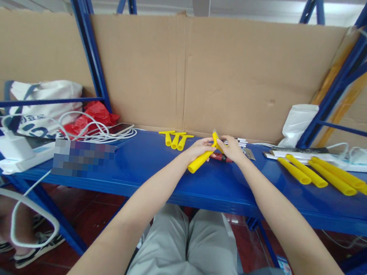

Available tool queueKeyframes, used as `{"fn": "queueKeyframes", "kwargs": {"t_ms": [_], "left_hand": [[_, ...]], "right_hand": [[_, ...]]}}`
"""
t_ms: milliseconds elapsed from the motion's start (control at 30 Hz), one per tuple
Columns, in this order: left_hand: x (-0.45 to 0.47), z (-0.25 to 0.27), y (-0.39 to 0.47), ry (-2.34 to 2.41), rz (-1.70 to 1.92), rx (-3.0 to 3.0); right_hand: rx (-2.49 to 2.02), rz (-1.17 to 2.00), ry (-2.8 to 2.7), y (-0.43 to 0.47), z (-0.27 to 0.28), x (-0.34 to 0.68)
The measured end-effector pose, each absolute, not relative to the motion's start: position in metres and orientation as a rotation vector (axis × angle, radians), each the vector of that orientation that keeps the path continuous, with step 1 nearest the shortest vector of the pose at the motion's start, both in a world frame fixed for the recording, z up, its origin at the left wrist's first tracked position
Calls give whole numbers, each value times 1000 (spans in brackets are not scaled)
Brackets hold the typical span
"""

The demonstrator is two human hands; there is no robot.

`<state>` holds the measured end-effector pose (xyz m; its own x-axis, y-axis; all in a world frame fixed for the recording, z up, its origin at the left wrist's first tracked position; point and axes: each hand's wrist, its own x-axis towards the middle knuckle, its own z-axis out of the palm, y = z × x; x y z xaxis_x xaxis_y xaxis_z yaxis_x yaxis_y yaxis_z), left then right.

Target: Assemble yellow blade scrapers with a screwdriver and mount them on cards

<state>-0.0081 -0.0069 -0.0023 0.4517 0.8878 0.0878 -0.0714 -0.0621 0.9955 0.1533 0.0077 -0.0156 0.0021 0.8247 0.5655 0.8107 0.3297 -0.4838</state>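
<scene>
My left hand (201, 148) is closed around a yellow tube-like handle (198, 163), its round end pointing toward me. My right hand (231, 148) has its fingers closed at the far, T-shaped end of the same yellow piece. A pale, clear tip shows at that end, too small to name. Beneath my right hand lies a red and black tool (221, 157), mostly covered by the fingers. Behind and left, three short yellow T-shaped pieces (174, 141) lie side by side. Just right of my right hand are a small flat grey packet (249, 154) and several small white-and-dark items (242, 142).
Several long yellow tubes (333, 175) lie on the blue shelf (153, 173) at right, by a white power strip (362, 166). Left are white cables (104, 135), a red bag (95, 116) and a white tote (49, 109). Cardboard (226, 76) stands behind. A person's legs (19, 225) show lower left.
</scene>
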Motion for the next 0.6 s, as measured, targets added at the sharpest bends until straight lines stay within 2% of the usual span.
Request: {"fn": "queueKeyframes", "kwargs": {"t_ms": [100, 200, 433, 600], "left_hand": [[-7, -1, -7, 830, 985, 1349], [-8, 1, -5, 883, 1063, 1264], [-14, 4, 2, 1019, 1204, 1044], [-15, 8, -1, 1032, 1223, 998]], "right_hand": [[-1581, -193, -1839, -2, -8, 153], [-1660, -257, -1944, -13, 2, 155], [-1667, -157, -2167, -15, 11, 168], [-1661, 64, -2448, -10, 7, 175]]}}
